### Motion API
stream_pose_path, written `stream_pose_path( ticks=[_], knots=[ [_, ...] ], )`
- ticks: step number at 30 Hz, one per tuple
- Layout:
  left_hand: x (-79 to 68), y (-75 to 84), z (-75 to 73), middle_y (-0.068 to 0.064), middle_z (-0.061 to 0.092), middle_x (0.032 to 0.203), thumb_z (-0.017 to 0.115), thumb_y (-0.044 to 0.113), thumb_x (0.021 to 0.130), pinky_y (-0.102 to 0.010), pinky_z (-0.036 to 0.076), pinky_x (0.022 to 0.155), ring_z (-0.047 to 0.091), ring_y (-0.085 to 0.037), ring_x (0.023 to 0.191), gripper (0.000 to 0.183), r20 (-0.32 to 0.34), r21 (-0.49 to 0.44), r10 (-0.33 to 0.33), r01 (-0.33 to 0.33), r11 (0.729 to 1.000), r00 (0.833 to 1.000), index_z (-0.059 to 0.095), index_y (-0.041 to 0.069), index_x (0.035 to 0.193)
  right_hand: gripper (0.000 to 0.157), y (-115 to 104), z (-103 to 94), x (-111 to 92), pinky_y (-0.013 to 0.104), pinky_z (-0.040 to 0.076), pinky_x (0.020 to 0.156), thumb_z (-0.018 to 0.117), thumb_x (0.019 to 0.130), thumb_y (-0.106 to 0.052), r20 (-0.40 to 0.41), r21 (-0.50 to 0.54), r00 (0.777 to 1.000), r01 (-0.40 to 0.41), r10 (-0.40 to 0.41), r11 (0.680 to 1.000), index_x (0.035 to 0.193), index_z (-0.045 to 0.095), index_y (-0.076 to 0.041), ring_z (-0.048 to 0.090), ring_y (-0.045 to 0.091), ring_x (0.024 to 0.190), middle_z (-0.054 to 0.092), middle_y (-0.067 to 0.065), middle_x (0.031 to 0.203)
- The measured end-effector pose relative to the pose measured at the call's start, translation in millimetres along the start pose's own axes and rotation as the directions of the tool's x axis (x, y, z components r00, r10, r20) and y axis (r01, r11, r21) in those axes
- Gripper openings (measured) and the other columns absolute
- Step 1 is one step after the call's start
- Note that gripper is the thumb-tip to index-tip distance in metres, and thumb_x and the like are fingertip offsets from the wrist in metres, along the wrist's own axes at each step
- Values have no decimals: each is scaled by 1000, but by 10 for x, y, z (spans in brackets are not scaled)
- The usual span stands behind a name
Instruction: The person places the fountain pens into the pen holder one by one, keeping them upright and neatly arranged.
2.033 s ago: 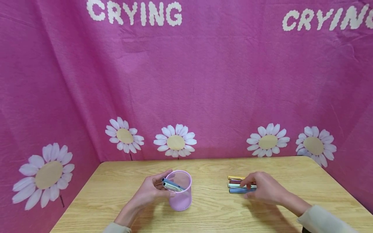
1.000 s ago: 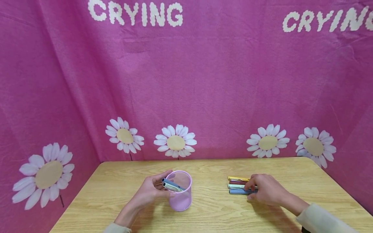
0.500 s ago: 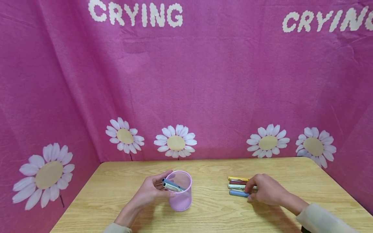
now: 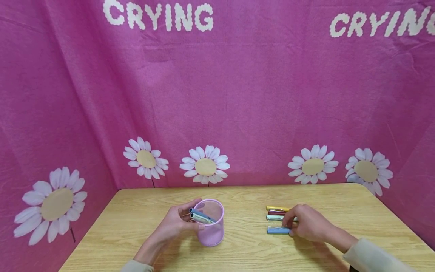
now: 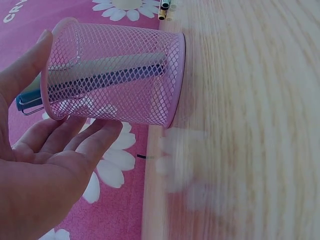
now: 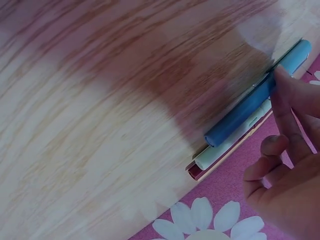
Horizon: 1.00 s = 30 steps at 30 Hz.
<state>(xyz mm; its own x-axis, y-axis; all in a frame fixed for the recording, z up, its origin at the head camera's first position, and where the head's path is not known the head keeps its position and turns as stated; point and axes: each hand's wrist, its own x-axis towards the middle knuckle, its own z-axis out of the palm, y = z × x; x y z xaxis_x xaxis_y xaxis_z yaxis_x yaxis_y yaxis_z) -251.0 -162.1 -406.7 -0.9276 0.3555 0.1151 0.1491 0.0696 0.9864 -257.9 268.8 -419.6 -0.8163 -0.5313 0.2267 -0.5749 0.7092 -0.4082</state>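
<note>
- A magenta cloth (image 4: 255, 94) covers the back and both sides, printed with white letters (image 4: 158, 16) reading CRYING near the top and white daisies (image 4: 56, 204) with tan centres lower down
- A tabletop (image 4: 244, 251) of pale wood grain, its far corners rounded, runs up to the cloth and carries the cup and the loose pens
- The right hand (image 4: 310, 224), below a light right sleeve (image 4: 377, 257), is over the right-hand ends of the loose pens; its grip pinches the blue pen between thumb and finger
- The left hand (image 4: 175, 223), with a light left sleeve (image 4: 137, 267), is at the left side of the cup; its grip is curved round the cup near the top, thumb on the near side and fingers on the far side
- The pink mesh cup (image 4: 211, 236) stands mouth up on the tabletop, well apart from the loose pens
- The blue pen (image 4: 278, 230) is the loose pen nearest the person, level with the tabletop; whether it is lifted slightly cannot be told
- Beyond it, a pale green pen (image 4: 274, 218), a dark red pen (image 4: 276, 213) and a yellow pen (image 4: 278, 208) lie side by side
- Inside the cup, a grey-blue pen (image 4: 202, 214) and a whitish pen (image 4: 202, 218) lean left, their upper ends past the rim
</note>
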Motion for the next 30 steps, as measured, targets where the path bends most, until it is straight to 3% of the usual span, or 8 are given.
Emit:
stream_pose_path(
  ticks=[6, 12, 19, 30],
  knots=[
    [2, 5, -6, -26, 50, 155, 88, -1, 81, -41, 53, 106, 63, -35, 126, 84, 1, 15, 6, -6, 1000, 1000, 47, -5, 154, 29, -25, -3, -3, 25, 43, 64, 95, 66, -6, 29, 28, 1000, -5, 4, 1000, 84, 79, -22, 53, 7, 74, 66, -17, 79],
    [3, 10, -9, -27, 49, 155, 87, -2, 81, -41, 53, 106, 62, -36, 127, 84, 12, 16, 17, -17, 1000, 1000, 47, -6, 154, 25, -41, -3, 9, 27, 49, 70, 95, 69, -5, 53, 82, 999, -12, 8, 997, 86, 81, -19, 57, 6, 79, 71, -16, 85],
    [10, 5, -14, -28, 49, 154, 87, -3, 81, -35, 56, 101, 65, -34, 124, 85, 22, -9, 21, -20, 1000, 1000, 45, -8, 154, 24, -21, 19, 27, 26, 48, 70, 95, 70, -5, 65, 149, 998, -30, 21, 988, 87, 82, -16, 55, 7, 79, 72, -13, 85],
    [7, 15, -15, -28, 50, 154, 87, -3, 81, -32, 57, 98, 65, -33, 124, 83, 23, -19, 18, -18, 1000, 1000, 46, -7, 154, 20, -9, 57, 46, 25, 53, 69, 91, 75, 1, 115, 339, 993, -46, 7, 940, 91, 81, -6, 63, 9, 77, 73, -4, 81]
  ],
)
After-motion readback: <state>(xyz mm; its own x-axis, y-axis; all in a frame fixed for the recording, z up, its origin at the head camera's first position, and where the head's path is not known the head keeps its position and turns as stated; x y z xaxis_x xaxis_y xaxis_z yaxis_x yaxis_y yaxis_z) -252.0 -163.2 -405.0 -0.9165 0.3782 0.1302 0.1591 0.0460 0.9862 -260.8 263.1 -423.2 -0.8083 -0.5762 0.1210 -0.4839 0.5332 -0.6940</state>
